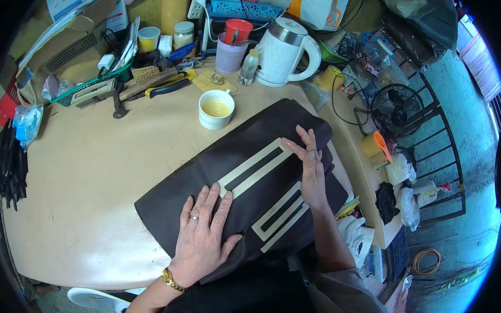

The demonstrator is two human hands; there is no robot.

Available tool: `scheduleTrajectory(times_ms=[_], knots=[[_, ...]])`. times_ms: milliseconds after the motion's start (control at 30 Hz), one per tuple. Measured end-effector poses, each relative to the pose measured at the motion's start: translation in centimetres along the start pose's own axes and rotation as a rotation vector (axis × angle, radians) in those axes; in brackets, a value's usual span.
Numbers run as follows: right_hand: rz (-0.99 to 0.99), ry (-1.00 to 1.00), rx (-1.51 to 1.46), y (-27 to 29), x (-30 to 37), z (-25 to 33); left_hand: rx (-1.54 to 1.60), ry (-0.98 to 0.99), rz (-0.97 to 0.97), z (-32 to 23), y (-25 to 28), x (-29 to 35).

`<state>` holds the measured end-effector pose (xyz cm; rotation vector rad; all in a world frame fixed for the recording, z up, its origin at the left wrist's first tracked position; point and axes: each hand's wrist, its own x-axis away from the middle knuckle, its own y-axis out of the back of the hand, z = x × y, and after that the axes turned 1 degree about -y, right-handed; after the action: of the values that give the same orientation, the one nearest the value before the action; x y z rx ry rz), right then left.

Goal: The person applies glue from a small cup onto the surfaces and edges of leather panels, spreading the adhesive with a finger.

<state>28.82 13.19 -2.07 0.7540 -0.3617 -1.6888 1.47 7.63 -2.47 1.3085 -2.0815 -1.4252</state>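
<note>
A dark brown, leather-like sheet (176, 192), apparently layered, lies slantwise on the table in front of me. On it rests a pale, flat rectangular frame (250, 163) with a long slot through its middle. My left hand (202, 238) lies flat with fingers spread, its fingertips touching the frame's near-left end. At the far-right end, my right hand (311, 170) has its fingers stretched out, with fingertips against the frame. Closer to my body, under my right forearm, are a pale U-shaped piece (273, 210) and a narrow pale strip (285, 229) beside it.
A white cup (214, 121) of yellowish stuff stands just beyond the sheet. Behind it are a white electric kettle (280, 54), a small bottle (249, 67) and a lilac holder (230, 55). A hammer (119, 106) lies farther left. Black strips (11, 165) hang at the left edge.
</note>
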Motion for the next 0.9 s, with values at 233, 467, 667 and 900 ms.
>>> scheduleTrajectory(times_ms=[233, 467, 667, 900], knots=[[-0.013, -0.007, 0.040, -0.4, 0.2, 0.2, 0.004, -0.003, -0.002, 0.0, 0.0, 0.0], [-0.036, 0.025, 0.101, -0.7, 0.4, 0.2, 0.049, -0.010, -0.060, 0.1, 0.0, 0.1], [-0.080, 0.024, 0.186, -1.5, 0.6, 0.2, 0.051, -0.014, -0.053, 0.2, -0.1, 0.2], [-0.123, 0.074, 0.300, -1.7, 0.5, 0.0, 0.038, -0.014, -0.057, 0.2, -0.2, 0.2]])
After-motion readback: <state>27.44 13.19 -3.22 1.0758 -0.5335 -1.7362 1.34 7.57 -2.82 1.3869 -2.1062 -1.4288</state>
